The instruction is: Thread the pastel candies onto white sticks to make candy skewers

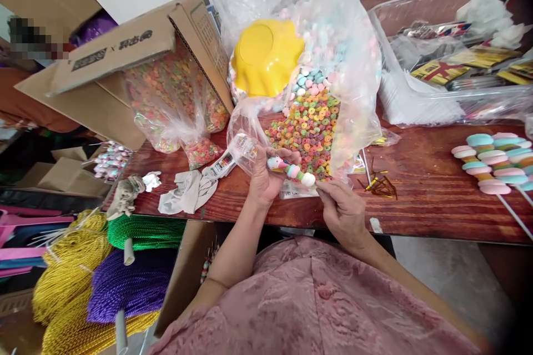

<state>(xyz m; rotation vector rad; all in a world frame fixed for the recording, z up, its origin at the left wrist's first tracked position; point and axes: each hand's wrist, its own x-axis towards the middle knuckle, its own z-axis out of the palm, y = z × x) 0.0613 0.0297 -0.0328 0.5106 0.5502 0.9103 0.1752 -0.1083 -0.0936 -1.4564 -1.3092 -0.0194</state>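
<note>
cradling the candy skewer point(293, 172) in the left hand point(267, 178), apparently pinching its white end with the right hand point(343, 209), above the table point(410, 158) near loose ring candies point(314, 125), perhaps at risk of splitting from too hard a push

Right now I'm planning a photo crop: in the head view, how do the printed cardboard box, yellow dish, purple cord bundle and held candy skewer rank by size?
1. Printed cardboard box
2. Yellow dish and purple cord bundle: too alike to rank
3. Candy skewer
</note>
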